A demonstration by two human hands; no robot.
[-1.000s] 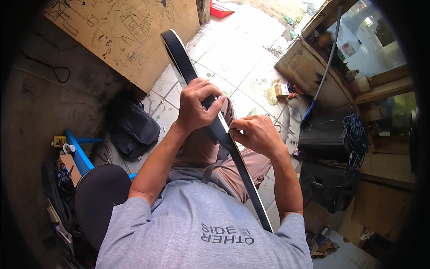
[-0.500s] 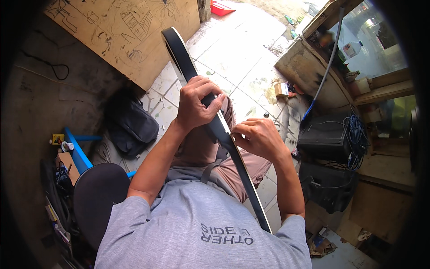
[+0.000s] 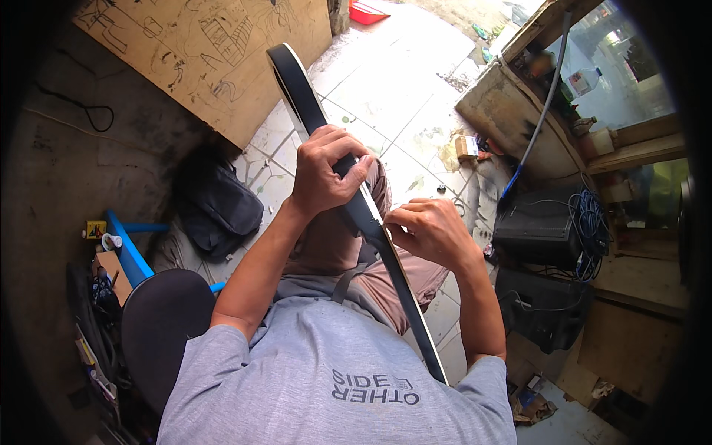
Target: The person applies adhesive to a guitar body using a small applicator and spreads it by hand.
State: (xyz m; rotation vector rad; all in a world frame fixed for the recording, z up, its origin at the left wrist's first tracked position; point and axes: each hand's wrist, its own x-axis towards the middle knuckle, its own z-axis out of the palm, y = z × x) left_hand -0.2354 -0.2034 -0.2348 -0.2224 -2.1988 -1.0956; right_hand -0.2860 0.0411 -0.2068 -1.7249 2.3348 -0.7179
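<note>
A long black piece with pale edging, which looks like a guitar body [image 3: 302, 93] seen edge-on, slants across my lap from the upper left toward my right side. My left hand [image 3: 330, 167] grips it above the middle, thumb over the near side and fingers wrapped round the far side. At its right edge, just below, the fingers of my right hand [image 3: 426, 230] are pinched together against the pale strip. Whatever lies between those fingertips, if anything, is hidden. The lower end of the piece rests near my grey shirt [image 3: 297, 371].
A black backpack [image 3: 219, 204] lies on the tiled floor at left, near a dark round seat [image 3: 167, 319] and a blue stool leg [image 3: 130, 248]. Black speaker-like boxes [image 3: 538, 230] with coiled blue cable [image 3: 589, 230] stand at right. A drawn-on wooden board [image 3: 215, 59] is upper left.
My right hand has shifted very slightly at the edge, its fingers still pinched. The left hand and the guitar body stay in place.
</note>
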